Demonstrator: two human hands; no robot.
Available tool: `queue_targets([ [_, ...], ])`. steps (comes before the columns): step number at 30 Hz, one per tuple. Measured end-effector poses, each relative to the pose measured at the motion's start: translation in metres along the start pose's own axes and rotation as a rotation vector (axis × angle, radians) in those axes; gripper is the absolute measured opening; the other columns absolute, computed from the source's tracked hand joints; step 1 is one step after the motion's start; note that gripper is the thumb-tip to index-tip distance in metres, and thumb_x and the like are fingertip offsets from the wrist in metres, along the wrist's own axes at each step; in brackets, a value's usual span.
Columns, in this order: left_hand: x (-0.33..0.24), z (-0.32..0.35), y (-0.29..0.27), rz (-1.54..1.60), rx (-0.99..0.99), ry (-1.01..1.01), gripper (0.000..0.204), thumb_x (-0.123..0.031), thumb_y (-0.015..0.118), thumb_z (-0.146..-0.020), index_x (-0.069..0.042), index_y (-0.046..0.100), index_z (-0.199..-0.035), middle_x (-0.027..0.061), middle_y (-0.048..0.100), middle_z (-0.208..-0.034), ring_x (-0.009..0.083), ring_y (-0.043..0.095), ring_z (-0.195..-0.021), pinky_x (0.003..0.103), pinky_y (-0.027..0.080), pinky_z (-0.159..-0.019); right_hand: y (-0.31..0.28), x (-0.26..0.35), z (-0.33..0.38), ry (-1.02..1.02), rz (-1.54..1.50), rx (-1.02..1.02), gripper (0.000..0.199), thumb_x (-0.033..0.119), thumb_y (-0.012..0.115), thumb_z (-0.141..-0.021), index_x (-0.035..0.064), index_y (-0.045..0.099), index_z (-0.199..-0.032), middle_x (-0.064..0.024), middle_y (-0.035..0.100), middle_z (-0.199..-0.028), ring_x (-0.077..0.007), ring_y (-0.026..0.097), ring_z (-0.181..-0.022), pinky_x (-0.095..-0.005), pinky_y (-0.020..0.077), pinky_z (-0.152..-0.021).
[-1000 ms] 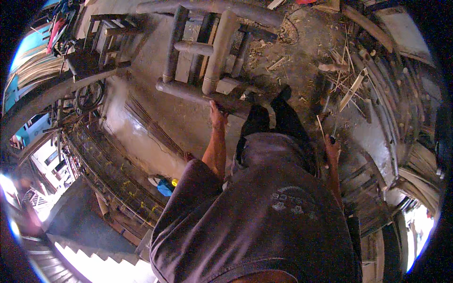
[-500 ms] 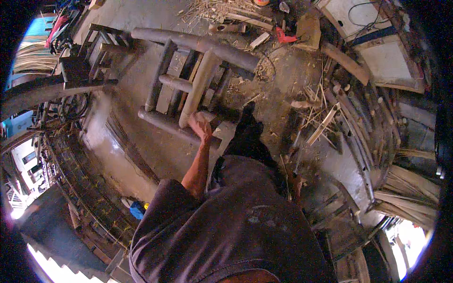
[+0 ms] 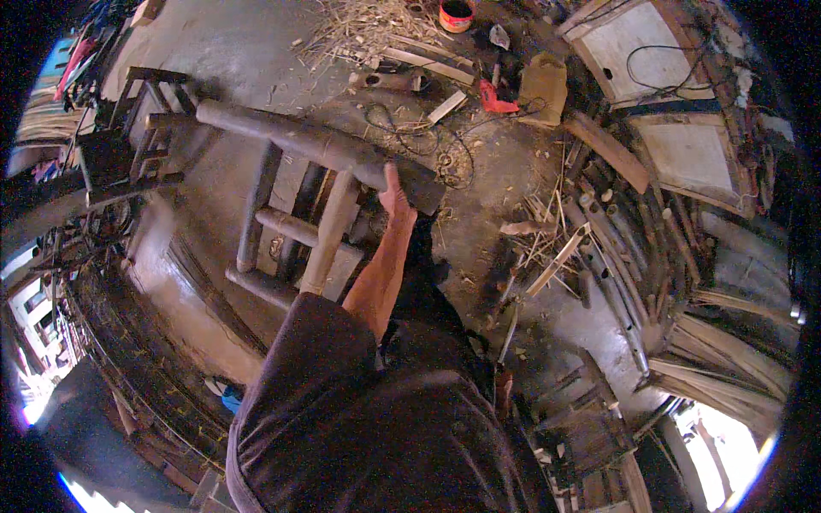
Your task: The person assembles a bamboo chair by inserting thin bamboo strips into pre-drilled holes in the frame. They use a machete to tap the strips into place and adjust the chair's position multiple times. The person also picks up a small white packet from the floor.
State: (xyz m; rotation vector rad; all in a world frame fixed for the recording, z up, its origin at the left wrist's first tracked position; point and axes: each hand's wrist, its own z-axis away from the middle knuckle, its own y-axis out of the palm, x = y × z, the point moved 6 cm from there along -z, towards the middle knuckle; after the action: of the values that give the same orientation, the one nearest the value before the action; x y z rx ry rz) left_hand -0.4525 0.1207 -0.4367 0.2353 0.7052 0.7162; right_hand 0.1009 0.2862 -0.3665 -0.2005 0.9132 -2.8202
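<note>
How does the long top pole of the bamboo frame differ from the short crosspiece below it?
The long top pole runs the frame's whole width, slanting from upper left to lower right; the short crosspiece only bridges two uprights. The left hand rests on the top pole near its right end, while nothing touches the crosspiece. The top pole looks thicker. Both are round, grey-brown bamboo lengths of one frame.

Left arm stretched forward, bare forearm straight, left hand (image 3: pixel 394 195) flat, fingers together; right hand hidden.
</note>
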Motion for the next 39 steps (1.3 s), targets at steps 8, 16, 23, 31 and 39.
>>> queue_targets([
  [8, -0.029, 0.018, 0.023, 0.391, 0.256, 0.079, 0.080, -0.079, 0.024, -0.080, -0.023, 0.037, -0.136, 0.0044, 0.050, -0.127, 0.0307, 0.051, -0.110, 0.050, 0.045, -0.091, -0.015, 0.027, -0.003, 0.075, -0.016, 0.030, 0.074, 0.063, 0.057, -0.078, -0.0059, 0.058, -0.106, -0.0240, 0.063, -0.093, -0.0368, 0.061, -0.088, -0.0472, 0.0473, -0.073],
  [16, -0.056, 0.031, 0.005, 0.217, 0.178, 0.073, 0.089, -0.082, 0.016, -0.077, -0.023, 0.028, -0.143, 0.0083, 0.034, -0.144, 0.0385, 0.035, -0.128, 0.059, 0.028, -0.104, -0.024, 0.048, -0.009, 0.093, -0.002, 0.021, 0.075, 0.064, 0.057, -0.077, -0.0059, 0.058, -0.105, -0.0246, 0.062, -0.094, -0.0364, 0.061, -0.090, -0.0472, 0.0472, -0.073],
  [23, -0.083, 0.036, -0.039, 0.196, 0.087, 0.094, 0.084, -0.078, 0.021, -0.080, -0.019, 0.032, -0.139, 0.0069, 0.041, -0.136, 0.0349, 0.040, -0.121, 0.052, 0.032, -0.101, -0.053, 0.106, -0.024, -0.109, -0.085, -0.085, 0.076, 0.065, 0.058, -0.076, -0.0060, 0.059, -0.102, -0.0242, 0.063, -0.091, -0.0362, 0.061, -0.089, -0.0465, 0.0470, -0.074],
  [31, -0.151, 0.070, -0.058, 0.061, -0.122, 0.179, 0.069, -0.067, 0.038, -0.086, -0.015, 0.042, -0.130, 0.0078, 0.052, -0.120, 0.0269, 0.051, -0.105, 0.042, 0.044, -0.090, -0.042, 0.121, -0.051, -0.056, 0.047, 0.053, 0.067, 0.062, 0.058, -0.078, -0.0031, 0.062, -0.095, -0.0236, 0.063, -0.085, -0.0348, 0.062, -0.071, -0.0457, 0.0468, -0.066],
  [39, -0.161, 0.080, -0.055, 0.095, -0.069, 0.083, 0.069, -0.066, 0.047, -0.083, -0.013, 0.044, -0.127, 0.0090, 0.054, -0.115, 0.0267, 0.052, -0.101, 0.042, 0.045, -0.087, -0.022, 0.067, -0.102, -0.024, 0.240, 0.065, 0.079, 0.067, 0.051, -0.079, -0.0065, 0.058, -0.108, -0.0290, 0.060, -0.101, -0.0404, 0.058, -0.095, -0.0480, 0.0448, -0.083],
])
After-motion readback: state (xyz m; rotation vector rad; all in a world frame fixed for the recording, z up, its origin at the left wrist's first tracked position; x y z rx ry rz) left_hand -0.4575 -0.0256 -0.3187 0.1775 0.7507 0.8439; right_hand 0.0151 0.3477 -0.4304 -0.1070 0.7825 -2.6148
